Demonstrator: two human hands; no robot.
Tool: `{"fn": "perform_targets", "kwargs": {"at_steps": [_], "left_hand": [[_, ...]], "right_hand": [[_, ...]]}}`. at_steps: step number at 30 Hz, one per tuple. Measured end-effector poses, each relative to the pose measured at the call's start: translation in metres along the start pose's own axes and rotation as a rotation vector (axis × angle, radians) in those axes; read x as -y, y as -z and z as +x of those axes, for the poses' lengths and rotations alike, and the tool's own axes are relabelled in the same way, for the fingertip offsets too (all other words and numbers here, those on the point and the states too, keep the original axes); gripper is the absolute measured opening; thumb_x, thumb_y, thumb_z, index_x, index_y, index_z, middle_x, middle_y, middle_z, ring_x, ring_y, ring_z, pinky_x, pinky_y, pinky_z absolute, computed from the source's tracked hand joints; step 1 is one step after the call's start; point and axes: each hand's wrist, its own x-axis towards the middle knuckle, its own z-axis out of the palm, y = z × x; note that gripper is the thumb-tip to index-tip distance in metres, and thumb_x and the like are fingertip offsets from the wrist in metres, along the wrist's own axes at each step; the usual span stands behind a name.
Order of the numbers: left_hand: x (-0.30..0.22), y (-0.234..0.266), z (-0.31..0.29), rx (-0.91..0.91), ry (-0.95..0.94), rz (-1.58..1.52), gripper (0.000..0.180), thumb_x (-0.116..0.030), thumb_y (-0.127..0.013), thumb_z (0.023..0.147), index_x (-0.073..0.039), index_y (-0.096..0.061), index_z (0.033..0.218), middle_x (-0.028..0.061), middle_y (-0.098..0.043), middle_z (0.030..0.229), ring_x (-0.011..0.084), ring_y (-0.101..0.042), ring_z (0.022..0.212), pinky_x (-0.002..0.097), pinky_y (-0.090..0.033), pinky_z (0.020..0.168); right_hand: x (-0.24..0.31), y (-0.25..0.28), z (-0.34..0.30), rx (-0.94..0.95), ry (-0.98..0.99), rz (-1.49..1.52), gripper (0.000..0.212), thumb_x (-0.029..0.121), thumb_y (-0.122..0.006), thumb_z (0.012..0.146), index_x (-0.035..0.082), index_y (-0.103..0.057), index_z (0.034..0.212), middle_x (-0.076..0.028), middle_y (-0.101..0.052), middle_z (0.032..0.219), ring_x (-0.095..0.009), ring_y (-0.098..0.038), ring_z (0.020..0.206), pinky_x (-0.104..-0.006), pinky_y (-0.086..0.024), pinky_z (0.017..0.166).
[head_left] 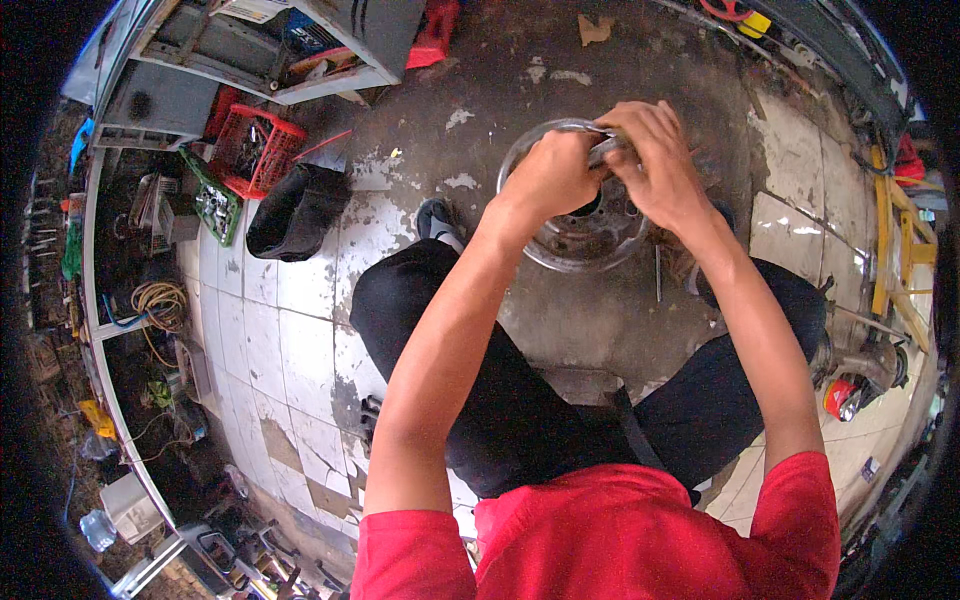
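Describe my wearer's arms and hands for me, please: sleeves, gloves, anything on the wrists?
The left hand and right hand are ungloved. The left sleeve and right sleeve are red and short, leaving both forearms uncovered. I see no watch, band or cable on either wrist.

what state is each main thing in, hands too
wheel rim, bare, no tyre on it
left hand, fingers curled, grip partly hidden
right hand, fingers bent, exact grip unclear
red basket, loaded
green tray, holding small items
tan hose or cord, coiled
floor tiles, worn
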Motion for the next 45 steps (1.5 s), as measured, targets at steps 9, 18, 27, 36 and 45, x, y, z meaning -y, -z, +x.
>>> {"fn": "perform_targets", "kwargs": {"at_steps": [9, 18, 27, 36, 45], "left_hand": [[0.008, 0.013, -0.016, 0.022, -0.05, -0.104, 0.032, -0.014, -0.07, 0.086, 0.002, -0.069, 0.114, 0.0276, -0.069, 0.105, 0.046, -0.065, 0.101, 0.0457, -0.054, 0.086], [0.041, 0.012, -0.048, -0.037, 0.02, -0.17, 0.038, -0.017, -0.069, 0.09, 0.001, -0.065, 0.123, 0.0234, -0.066, 0.126, 0.0404, -0.062, 0.119, 0.0426, -0.049, 0.1], [0.019, 0.027, -0.02, 0.149, 0.011, -0.075, 0.048, -0.033, -0.07, 0.09, 0.001, -0.065, 0.123, 0.0288, -0.067, 0.115, 0.0453, -0.063, 0.11, 0.0474, -0.051, 0.093], [0.015, 0.031, 0.001, 0.335, 0.159, 0.171, 0.047, -0.035, -0.07, 0.088, -0.012, -0.062, 0.129, 0.0262, -0.071, 0.102, 0.0465, -0.067, 0.099, 0.0506, -0.054, 0.083], [0.021, 0.017, 0.01, 0.272, 0.094, 0.07, 0.046, -0.037, -0.068, 0.089, -0.009, -0.065, 0.125, 0.0274, -0.071, 0.103, 0.0463, -0.067, 0.099, 0.0505, -0.054, 0.084]], "right_hand": [[-0.017, 0.004, -0.003, 0.048, -0.071, -0.009, 0.043, 0.046, -0.057, 0.098, 0.008, -0.065, 0.116, -0.013, -0.065, 0.116, -0.034, -0.058, 0.114, -0.0472, -0.038, 0.104], [0.008, 0.002, 0.008, 0.071, 0.004, -0.025, 0.047, 0.049, -0.061, 0.095, 0.008, -0.063, 0.118, -0.014, -0.062, 0.12, -0.036, -0.054, 0.12, -0.0499, -0.035, 0.11], [0.003, 0.005, 0.009, 0.074, -0.004, 0.02, 0.045, 0.045, -0.063, 0.094, 0.008, -0.063, 0.119, -0.013, -0.062, 0.119, -0.035, -0.054, 0.118, -0.0506, -0.036, 0.108], [0.005, 0.0, 0.008, 0.081, -0.033, -0.062, 0.047, 0.049, -0.059, 0.095, 0.009, -0.062, 0.121, -0.013, -0.062, 0.124, -0.035, -0.053, 0.122, -0.0509, -0.034, 0.11], [-0.023, -0.007, -0.002, -0.002, -0.178, 0.008, 0.045, 0.044, -0.061, 0.096, 0.006, -0.062, 0.12, -0.015, -0.063, 0.12, -0.037, -0.056, 0.116, -0.0491, -0.039, 0.103]]}}
